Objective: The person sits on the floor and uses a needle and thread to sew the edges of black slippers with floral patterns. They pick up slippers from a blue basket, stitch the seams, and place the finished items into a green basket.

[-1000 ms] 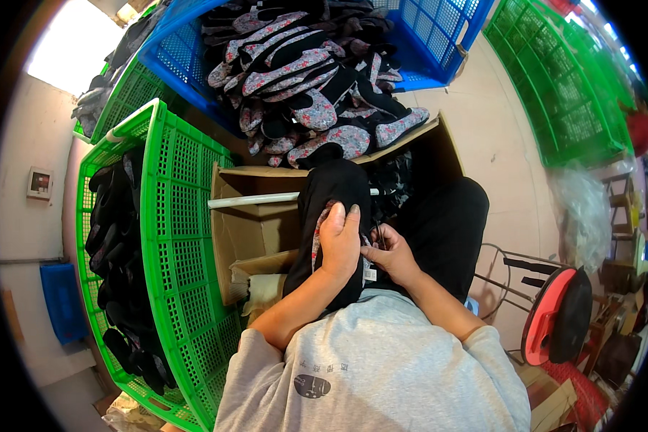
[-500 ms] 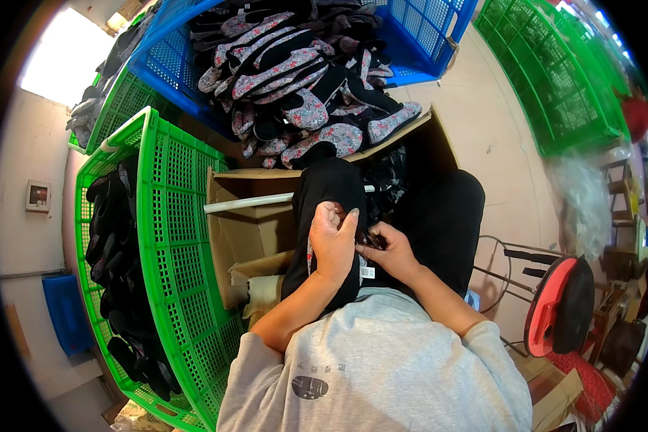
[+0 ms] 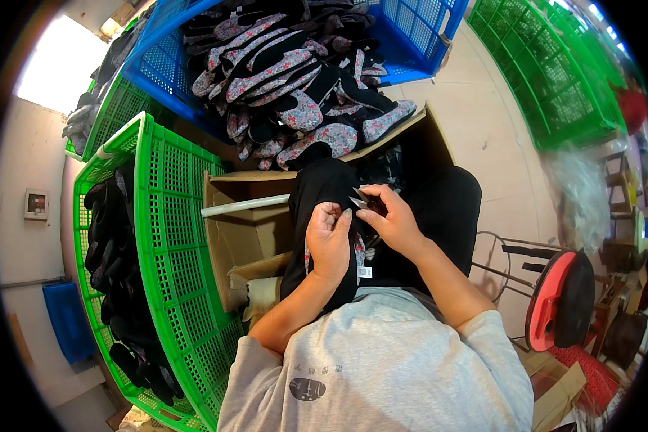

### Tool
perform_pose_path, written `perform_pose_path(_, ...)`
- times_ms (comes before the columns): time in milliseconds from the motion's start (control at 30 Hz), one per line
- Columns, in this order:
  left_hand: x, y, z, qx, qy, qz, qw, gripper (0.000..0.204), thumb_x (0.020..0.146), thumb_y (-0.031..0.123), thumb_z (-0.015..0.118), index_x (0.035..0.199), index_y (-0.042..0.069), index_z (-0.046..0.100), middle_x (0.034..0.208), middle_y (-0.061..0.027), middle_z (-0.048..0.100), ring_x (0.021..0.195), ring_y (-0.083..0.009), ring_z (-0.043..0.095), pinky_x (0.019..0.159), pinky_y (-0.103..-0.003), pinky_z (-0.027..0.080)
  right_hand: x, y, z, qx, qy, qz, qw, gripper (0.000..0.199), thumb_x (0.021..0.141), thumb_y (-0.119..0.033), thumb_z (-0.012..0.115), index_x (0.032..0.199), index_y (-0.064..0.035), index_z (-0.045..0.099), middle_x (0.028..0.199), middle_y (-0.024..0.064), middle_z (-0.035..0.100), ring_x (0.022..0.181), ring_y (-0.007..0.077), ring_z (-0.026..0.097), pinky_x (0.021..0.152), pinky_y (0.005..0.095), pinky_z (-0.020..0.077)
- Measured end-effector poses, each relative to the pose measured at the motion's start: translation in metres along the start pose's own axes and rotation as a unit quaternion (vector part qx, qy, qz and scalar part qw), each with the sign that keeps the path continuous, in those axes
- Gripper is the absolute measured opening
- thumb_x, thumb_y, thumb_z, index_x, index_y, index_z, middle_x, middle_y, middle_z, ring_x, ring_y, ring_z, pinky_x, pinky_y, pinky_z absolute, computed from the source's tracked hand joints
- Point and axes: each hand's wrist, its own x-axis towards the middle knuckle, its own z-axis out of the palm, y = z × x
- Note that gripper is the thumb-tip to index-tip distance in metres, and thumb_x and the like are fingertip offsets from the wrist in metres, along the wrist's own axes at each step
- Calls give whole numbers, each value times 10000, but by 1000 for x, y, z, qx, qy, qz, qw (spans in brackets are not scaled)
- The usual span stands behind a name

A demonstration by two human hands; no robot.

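On my lap, my left hand (image 3: 329,243) is closed over a black slipper with floral fabric (image 3: 359,246) along its edges. A small white label (image 3: 365,272) sticks out at the slipper's lower right edge. Much of the slipper is hidden by the hand, and its black parts blend with my black trousers. My right hand (image 3: 392,219) is closed on small thread snips (image 3: 358,199). Their pointed metal blades stand slightly apart, near my left thumb tip. Whether a thread lies between them is too small to tell.
Ahead, a blue crate (image 3: 417,61) holds a heap of floral slippers (image 3: 281,75). A green crate (image 3: 187,266) with black slippers stands at left. In front of my knees is a cardboard box (image 3: 227,189) with a white rod (image 3: 245,206) across it. A red-seated stool (image 3: 547,306) stands at right.
My right hand has moved up and forward with the snips, bringing the blades into view above my left thumb. My left hand stays at the slipper, nearly unmoved.
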Motion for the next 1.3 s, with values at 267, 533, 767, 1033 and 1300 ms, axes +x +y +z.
perform_pose_path(267,-1,1,0,-41,-17,-8,999,153,928,-34,619,1048,7,534,944,-23,576,869,-71,557,782,-202,448,2,-2,0,-5,0,8,1000,395,821,-103,765,1195,-77,638,1084,63,675,947,201,621,842,304,490)
perform_pose_path(533,0,-2,0,-35,-17,-4,999,153,926,-35,621,1044,7,533,938,-24,576,870,-70,557,784,-204,450,4,1,-4,-17,-21,0,1000,394,819,-77,763,1192,-65,637,1151,62,669,1016,185,616,905,295,478)
perform_pose_path(767,1,-3,0,-36,-16,-7,999,158,922,-36,626,1043,9,533,935,-23,575,868,-72,559,779,-204,453,6,2,-4,-12,-30,1,999,390,825,-66,759,1194,-60,632,1147,53,664,1026,171,613,919,293,476)
perform_pose_path(1033,0,-1,1,-24,-14,-1,1000,163,917,-34,633,1039,7,533,926,-24,575,861,-71,560,776,-207,459,1,17,7,273,-15,91,958,395,863,-2,717,1237,-38,595,1159,19,622,1060,112,588,944,272,475)
perform_pose_path(1300,0,1,2,-19,-15,-7,1000,156,919,-35,627,1042,1,538,932,-33,592,864,-74,570,773,-211,463,0,9,0,71,-16,46,996,373,830,-40,752,1189,-31,650,1125,63,675,1042,139,619,927,277,480)
